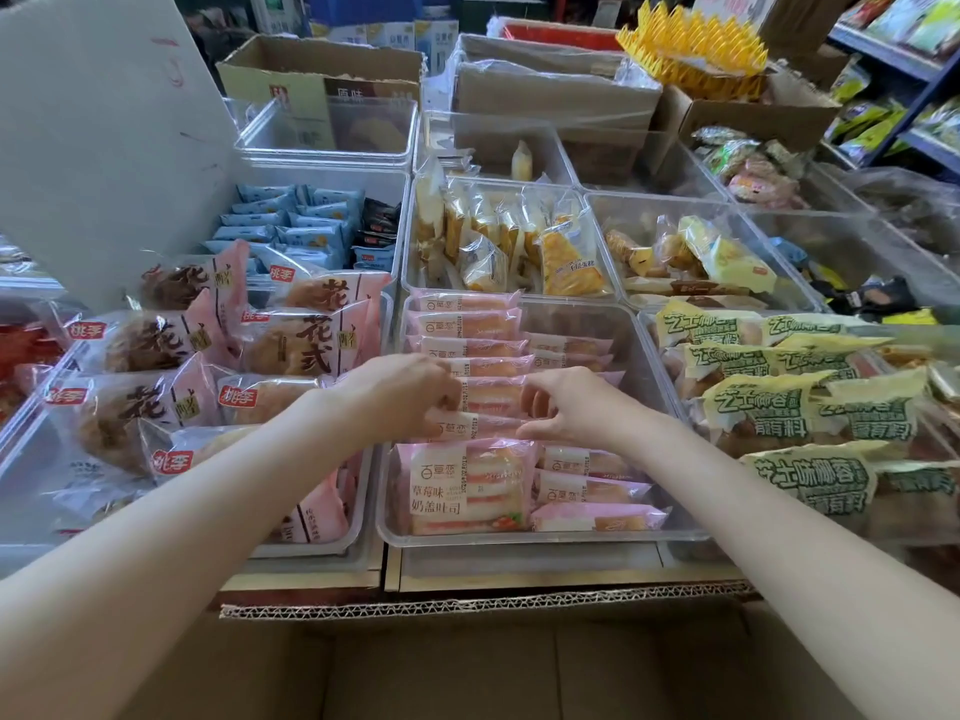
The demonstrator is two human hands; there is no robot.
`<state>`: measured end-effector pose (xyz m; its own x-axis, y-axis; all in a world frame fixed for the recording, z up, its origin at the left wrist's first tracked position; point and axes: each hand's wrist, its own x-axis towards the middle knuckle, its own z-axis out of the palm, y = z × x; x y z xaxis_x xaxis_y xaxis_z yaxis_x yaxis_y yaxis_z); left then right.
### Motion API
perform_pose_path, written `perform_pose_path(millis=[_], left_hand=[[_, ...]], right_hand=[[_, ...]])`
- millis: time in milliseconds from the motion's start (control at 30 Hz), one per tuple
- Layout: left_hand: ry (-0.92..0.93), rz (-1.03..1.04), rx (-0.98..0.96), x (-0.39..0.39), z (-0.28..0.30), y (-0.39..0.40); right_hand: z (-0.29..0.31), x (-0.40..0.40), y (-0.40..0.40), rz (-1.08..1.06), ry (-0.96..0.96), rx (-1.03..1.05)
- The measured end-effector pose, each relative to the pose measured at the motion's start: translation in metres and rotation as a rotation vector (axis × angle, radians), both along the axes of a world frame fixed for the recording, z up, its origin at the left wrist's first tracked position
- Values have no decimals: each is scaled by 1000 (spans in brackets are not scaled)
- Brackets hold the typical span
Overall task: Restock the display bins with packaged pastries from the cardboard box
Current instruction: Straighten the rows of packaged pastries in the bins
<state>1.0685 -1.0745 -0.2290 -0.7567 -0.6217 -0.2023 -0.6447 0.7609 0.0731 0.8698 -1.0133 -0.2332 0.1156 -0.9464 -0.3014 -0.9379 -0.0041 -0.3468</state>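
A clear display bin [649,356] in front of me holds a row of pink strawberry toast packets [467,324] standing on edge, and more lie flat at its front [462,485]. My left hand [400,394] grips the left ends of the packets in the middle of the row, fingers curled over them. My right hand [566,402] pinches the right ends of the same packets [493,402]. The open cardboard box [467,662] lies directly below my forearms at the bottom of the view; its inside looks bare where it shows.
Left bin holds large pink-wrapped round breads [156,345]. Right bin holds green-and-yellow labelled buns [779,402]. Behind are bins of blue packets [291,226] and yellow cake slices [498,236], some see-through bins with little in them, cardboard boxes [322,70] and a shelf [909,80] at far right.
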Motion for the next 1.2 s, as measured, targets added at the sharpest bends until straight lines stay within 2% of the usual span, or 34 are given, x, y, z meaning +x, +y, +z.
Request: perform_pose_path(millis=[67, 100, 233, 400, 500, 533, 600, 633, 700, 800, 900, 1000, 1100, 1133, 1200], left_hand=[[-57, 35, -6, 1, -6, 6], [-81, 74, -26, 1, -7, 6], [-116, 244, -61, -3, -6, 7], [-133, 280, -46, -7, 2, 12], [-12, 232, 41, -5, 18, 19], [-16, 189, 136, -4, 21, 24], [-160, 114, 265, -7, 20, 37], [-242, 86, 229, -9, 16, 42], [-313, 57, 79, -13, 8, 47], [-253, 64, -76, -15, 1, 48], [-257, 103, -86, -16, 0, 50], [-207, 90, -55, -24, 16, 53], [27, -98, -138, -49, 19, 56], [37, -164, -112, -60, 15, 60], [-89, -262, -68, -82, 0, 69]], right_hand=[[-1, 0, 0, -49, -61, 131], [-3, 2, 0, -64, -59, 126], [-9, 19, -11, -173, -10, -171], [-9, 12, -6, -201, -56, -106], [10, 1, 8, -189, -165, -215], [16, 1, 13, -138, -169, -201], [17, 11, 23, 27, -110, -33], [13, 18, 28, 100, -27, 30], [1, 26, 32, 173, 111, 29], [-9, 29, 35, 166, 141, -66], [-5, 24, 36, 173, 115, -68], [18, -5, 32, 54, -28, 76], [25, -41, 35, 52, 76, 239], [21, -46, 40, 55, 115, 313], [9, -48, 51, 62, 147, 400]])
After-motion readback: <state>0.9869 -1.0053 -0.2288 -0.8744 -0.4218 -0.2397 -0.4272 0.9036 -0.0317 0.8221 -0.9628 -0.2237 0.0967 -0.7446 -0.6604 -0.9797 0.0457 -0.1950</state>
